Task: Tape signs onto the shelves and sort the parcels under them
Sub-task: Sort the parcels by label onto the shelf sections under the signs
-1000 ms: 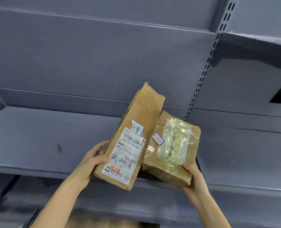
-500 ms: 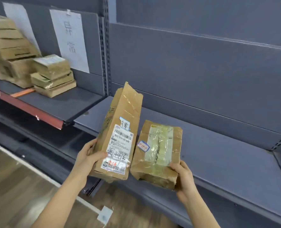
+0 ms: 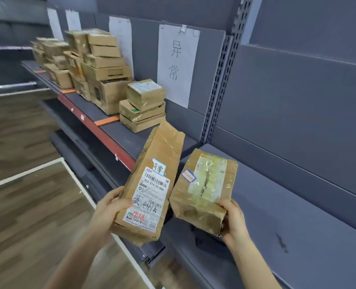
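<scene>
Left hand (image 3: 108,207) grips the tall labelled parcel (image 3: 152,190), right hand (image 3: 233,220) grips the squat taped parcel (image 3: 204,188), both held side by side well below the handwritten paper sign (image 3: 178,63). Three stacked boxes (image 3: 142,107) sit right under that sign.

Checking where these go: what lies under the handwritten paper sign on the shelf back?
Three small brown parcels stacked on the shelf below the sign; anything behind the stack is hidden.

tall parcel (image 3: 152,190), taped parcel (image 3: 204,190), both tilted
</scene>
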A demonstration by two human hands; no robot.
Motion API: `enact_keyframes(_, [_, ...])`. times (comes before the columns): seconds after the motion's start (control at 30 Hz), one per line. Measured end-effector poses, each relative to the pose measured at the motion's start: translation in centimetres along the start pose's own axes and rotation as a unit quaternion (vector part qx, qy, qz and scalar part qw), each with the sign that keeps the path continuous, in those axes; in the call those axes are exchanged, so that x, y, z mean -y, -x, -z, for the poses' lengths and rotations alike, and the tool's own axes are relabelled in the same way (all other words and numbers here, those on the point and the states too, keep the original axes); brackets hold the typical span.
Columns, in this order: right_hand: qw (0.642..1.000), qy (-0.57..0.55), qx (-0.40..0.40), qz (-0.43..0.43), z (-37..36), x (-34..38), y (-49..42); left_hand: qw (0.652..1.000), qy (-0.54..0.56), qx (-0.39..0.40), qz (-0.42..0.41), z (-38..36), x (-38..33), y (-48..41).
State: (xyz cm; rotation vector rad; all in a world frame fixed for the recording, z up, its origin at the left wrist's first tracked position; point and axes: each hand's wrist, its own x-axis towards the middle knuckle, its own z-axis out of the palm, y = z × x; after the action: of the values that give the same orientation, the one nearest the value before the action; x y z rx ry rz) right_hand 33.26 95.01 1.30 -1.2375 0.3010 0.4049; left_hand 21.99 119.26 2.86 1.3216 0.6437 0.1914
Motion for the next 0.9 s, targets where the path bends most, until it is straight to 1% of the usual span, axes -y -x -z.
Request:
enact_keyframes(0.1, [1.000, -0.009, 0.001, -0.015, -3.4, 0.9, -4.1, 0.999, -0.032, 0.003, 0.024, 1.1, -2.4, -5.4])
enact_keyframes(0.2, [1.000, -0.013, -0.007, -0.014, -5.7, 2.2, -7.5, 0.998, -0.048, 0.030, 0.038, 1.6, -4.5, -10.1])
enact_keyframes(0.27, [1.000, -0.011, -0.018, -0.015, -6.9, 2.8, -9.4, 0.997, -0.059, 0.034, 0.047, 1.7, -5.4, -12.7])
enact_keyframes(0.43, [0.998, -0.016, -0.049, -0.042, -9.1, 3.3, -12.3, 0.992, -0.023, 0.038, 0.114, 2.1, -7.1, -18.5])
enact_keyframes(0.53, [0.996, -0.023, -0.073, -0.047, -10.1, 3.2, -13.4, 0.990, -0.012, 0.047, 0.133, 2.4, -8.4, -22.3])
enact_keyframes(0.6, [0.994, -0.032, -0.089, -0.046, -10.9, 2.9, -14.2, 0.988, -0.010, 0.070, 0.136, 2.6, -9.0, -25.3])
enact_keyframes(0.67, [0.993, -0.039, -0.108, -0.040, -11.9, 2.6, -14.8, 0.987, -0.031, 0.111, 0.111, 2.5, -9.9, -27.7])
enact_keyframes(0.7, [0.992, -0.040, -0.115, -0.037, -12.4, 2.5, -15.0, 0.987, -0.064, 0.123, 0.086, 2.3, -10.4, -28.6])
enact_keyframes(0.77, [0.989, -0.048, -0.135, -0.033, -13.6, 2.0, -15.3, 0.974, -0.174, 0.141, 0.019, 1.9, -11.6, -29.8])
enact_keyframes(0.8, [0.988, -0.050, -0.142, -0.030, -14.1, 1.9, -15.3, 0.959, -0.238, 0.151, -0.030, 1.7, -12.2, -30.1])
enact_keyframes(0.83, [0.987, -0.049, -0.149, -0.027, -14.5, 1.8, -15.3, 0.932, -0.315, 0.156, -0.093, 1.3, -12.7, -30.2])
enact_keyframes(0.9, [0.985, -0.048, -0.162, -0.022, -15.1, 1.7, -15.4, 0.845, -0.468, 0.164, -0.199, 0.6, -13.4, -29.9])
